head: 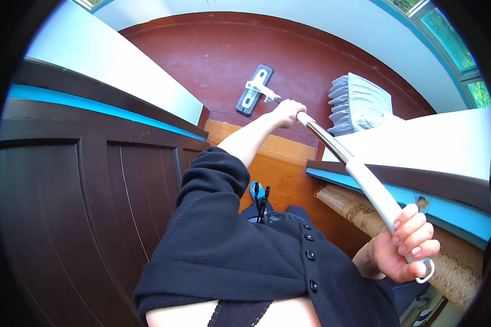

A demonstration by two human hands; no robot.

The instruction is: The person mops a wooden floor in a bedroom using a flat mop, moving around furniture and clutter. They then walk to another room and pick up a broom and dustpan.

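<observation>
A flat mop has a white and steel handle (330,141) that slants across the view. Its grey rectangular head (255,90) lies on the dark red floor (180,49) beyond the doorway. My left hand (289,113) is wrapped around the lower part of the handle, not far from the head's white joint. My right hand (407,243) grips the white upper end, beside the hanging loop (426,272). The mop pad's underside is hidden against the floor.
A brown panelled door (143,180) stands at the left. A cloth-covered object (362,104) sits by the right wall beyond the doorway. A wooden threshold (266,141) crosses the opening. Rolled patterned sheeting (352,208) leans at the right. My blue slipper (257,190) is on the wooden floor.
</observation>
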